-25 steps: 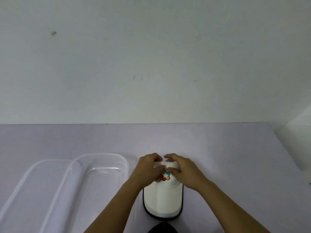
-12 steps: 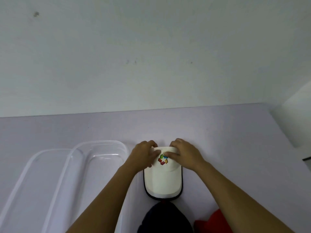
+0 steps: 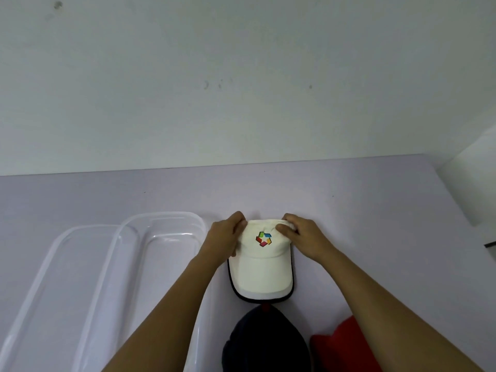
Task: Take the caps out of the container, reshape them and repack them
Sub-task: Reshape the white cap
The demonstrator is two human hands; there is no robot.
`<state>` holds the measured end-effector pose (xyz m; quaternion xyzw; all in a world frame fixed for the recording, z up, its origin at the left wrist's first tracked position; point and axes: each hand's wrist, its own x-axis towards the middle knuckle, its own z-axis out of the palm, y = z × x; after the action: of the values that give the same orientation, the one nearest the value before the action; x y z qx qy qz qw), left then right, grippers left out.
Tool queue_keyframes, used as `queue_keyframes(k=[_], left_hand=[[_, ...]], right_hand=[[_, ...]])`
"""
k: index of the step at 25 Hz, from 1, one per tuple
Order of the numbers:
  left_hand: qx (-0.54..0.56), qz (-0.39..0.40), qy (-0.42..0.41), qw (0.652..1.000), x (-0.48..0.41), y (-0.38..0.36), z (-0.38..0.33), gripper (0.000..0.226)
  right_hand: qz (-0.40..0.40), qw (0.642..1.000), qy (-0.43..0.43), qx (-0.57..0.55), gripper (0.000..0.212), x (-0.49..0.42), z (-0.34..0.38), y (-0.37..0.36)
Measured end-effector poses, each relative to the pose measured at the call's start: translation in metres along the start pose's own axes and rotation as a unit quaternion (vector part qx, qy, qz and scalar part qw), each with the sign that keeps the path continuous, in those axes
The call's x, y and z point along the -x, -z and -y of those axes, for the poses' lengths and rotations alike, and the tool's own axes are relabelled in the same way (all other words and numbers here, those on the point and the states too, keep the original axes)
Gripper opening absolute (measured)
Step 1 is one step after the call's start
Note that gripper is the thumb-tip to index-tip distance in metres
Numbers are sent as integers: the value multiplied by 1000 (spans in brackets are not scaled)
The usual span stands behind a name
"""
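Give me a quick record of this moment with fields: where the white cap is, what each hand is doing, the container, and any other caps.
white cap: flat on the table, brim toward the person
left hand: grips crown's left side
right hand: fingers pinch crown's top right edge
container: clear plastic, left of the cap, no caps visible inside
dark cap: near edge, below the white brim
red cap: right of dark cap

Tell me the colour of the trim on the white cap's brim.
Black, clearest in the head view.
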<state>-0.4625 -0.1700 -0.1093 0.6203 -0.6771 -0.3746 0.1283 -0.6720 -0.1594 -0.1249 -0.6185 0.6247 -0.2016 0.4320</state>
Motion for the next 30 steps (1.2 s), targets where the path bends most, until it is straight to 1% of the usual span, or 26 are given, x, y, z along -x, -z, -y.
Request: queue_keyframes(k=[2,4,5,7,8,9,12,14,15,17,18,19,20,21,22,23,25,26,27,28,30], left_hand=[[-53,-21,24,998,-2,-4,0,25],[-58,-35,56,996,-4,-8,0,28],[-27,-35,67,997,-4,-9,0,27],[45,-32,85,995,-4,-9,0,23],[58,-30,90,994,-5,-10,0,21],[48,-28,93,994,-6,-11,0,19],[-7,-26,89,996,-3,-13,-1,20],[-39,-60,72,995,3,-9,-8,30],[-56,-89,63,992,10,-5,-14,35],[-50,-150,41,987,30,4,-27,40],[-19,-166,41,985,44,8,-33,40],[23,-165,53,985,60,11,-37,41],[66,-146,72,984,78,11,-39,41],[98,-109,90,985,98,9,-39,43],[112,-65,102,986,120,4,-37,47],[105,-24,114,988,143,-3,-34,54],[95,54,158,981,168,-21,-17,76],[108,86,186,973,181,-30,-11,86],[135,107,210,962,190,-39,-4,91],[173,114,226,952,196,-46,0,86],[257,113,250,927,202,-53,-2,64]], right_hand=[[-17,999,5,50,26,-2,0,2],[-34,997,6,72,23,-5,1,-1],[-38,998,0,54,20,-5,0,-2],[-35,999,-18,-15,14,-4,-1,-4],[-35,999,-21,-33,12,-4,-1,-4],[-39,999,-22,-26,12,-4,-1,-4],[-47,998,-16,49,21,-6,1,-4],[-47,996,-21,77,33,-4,4,0],[-55,996,-22,69,39,1,8,3],[-111,993,-9,33,44,22,20,7],[-148,989,3,5,43,41,29,7],[-178,983,13,-30,40,63,38,5],[-192,979,17,-66,37,88,46,0],[-185,978,10,-92,35,112,49,-9],[-157,982,-4,-108,37,139,52,-19],[-114,986,-31,-116,41,164,46,-34],[-23,987,-90,-132,57,189,33,-57],[14,987,-102,-122,67,200,26,-68],[40,988,-107,-102,78,206,19,-77],[56,988,-117,-86,88,208,13,-85],[59,984,-144,-82,102,207,9,-93]])
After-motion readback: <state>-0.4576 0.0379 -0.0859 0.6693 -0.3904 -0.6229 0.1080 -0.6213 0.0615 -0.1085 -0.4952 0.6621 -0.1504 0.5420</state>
